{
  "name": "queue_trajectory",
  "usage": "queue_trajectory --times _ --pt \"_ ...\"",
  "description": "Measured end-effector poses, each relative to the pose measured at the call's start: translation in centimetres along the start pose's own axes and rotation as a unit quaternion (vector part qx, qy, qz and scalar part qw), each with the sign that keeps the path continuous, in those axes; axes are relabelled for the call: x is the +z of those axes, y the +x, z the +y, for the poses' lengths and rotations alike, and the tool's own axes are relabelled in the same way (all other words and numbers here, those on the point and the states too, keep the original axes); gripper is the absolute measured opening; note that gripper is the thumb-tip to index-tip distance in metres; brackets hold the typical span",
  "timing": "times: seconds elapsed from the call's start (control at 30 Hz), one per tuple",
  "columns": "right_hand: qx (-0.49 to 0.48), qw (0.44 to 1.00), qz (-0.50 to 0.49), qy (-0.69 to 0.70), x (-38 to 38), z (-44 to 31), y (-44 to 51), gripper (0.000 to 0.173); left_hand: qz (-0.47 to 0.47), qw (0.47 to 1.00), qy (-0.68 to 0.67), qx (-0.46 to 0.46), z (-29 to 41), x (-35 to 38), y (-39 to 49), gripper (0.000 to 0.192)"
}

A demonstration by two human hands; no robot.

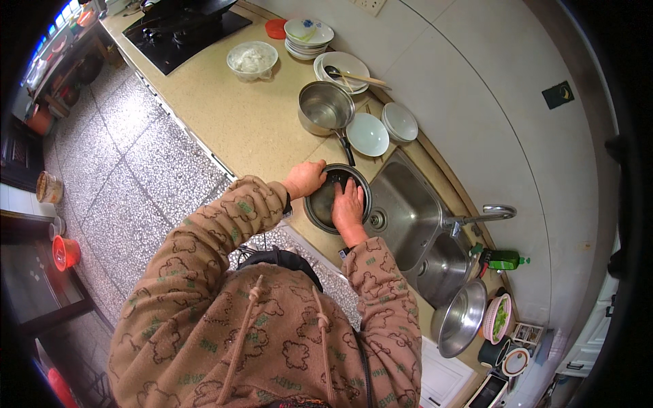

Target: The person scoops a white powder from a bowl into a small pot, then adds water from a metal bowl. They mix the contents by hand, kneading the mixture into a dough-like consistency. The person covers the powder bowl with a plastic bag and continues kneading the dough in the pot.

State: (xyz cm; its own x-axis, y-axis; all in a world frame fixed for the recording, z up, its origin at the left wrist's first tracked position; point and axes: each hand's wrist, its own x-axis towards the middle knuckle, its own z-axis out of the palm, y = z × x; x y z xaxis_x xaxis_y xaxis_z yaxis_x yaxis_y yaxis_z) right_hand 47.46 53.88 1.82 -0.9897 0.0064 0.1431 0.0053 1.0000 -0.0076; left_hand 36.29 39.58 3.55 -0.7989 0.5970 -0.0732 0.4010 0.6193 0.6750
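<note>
A round dark metal pot (319, 206) stands at the counter's edge, just left of the steel double sink (403, 199). My left hand (305, 179) grips its rim at the upper left. Inside it lies my right hand (349, 208), fingers spread towards the far wall; whether its fingertips hold anything cannot be told. Just beyond the pot is a steel saucepan (324, 108) with a black handle, and beside that a pale bowl (367, 134).
Along the wall stand stacked white bowls (400, 121), plates (309, 32) and a large dish with utensils. A chrome faucet (479, 217) arches over the sink. To the right are a steel basin (461, 319), a green bottle (502, 259) and a pink basket (496, 319) of greens.
</note>
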Motion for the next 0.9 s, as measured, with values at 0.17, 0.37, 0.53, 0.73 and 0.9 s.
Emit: queue_trajectory --times 0.17,0.37,0.53,0.73,0.9 --pt "0.048 0.982 -0.182 0.016 0.5 -0.1 0.2 0.036 0.002 1.000 -0.018 -0.004 -0.1 0.2 0.0 0.026" --pt "0.062 0.977 -0.191 0.068 -0.4 0.2 0.0 0.040 0.015 0.998 -0.057 0.005 -0.6 0.5 -1.2 0.025" --pt "-0.050 0.998 -0.001 0.042 0.1 0.3 -0.2 0.044 0.023 0.996 -0.082 -0.006 -1.0 1.0 -1.8 0.024" --pt "0.024 0.984 -0.175 -0.008 0.5 0.2 -0.4 0.039 0.041 0.996 -0.077 -0.011 -1.0 1.4 -1.9 0.025" --pt "-0.001 0.992 -0.123 -0.005 -0.1 -0.3 -0.3 0.037 0.042 0.997 -0.066 -0.007 -1.0 1.3 -1.9 0.025"
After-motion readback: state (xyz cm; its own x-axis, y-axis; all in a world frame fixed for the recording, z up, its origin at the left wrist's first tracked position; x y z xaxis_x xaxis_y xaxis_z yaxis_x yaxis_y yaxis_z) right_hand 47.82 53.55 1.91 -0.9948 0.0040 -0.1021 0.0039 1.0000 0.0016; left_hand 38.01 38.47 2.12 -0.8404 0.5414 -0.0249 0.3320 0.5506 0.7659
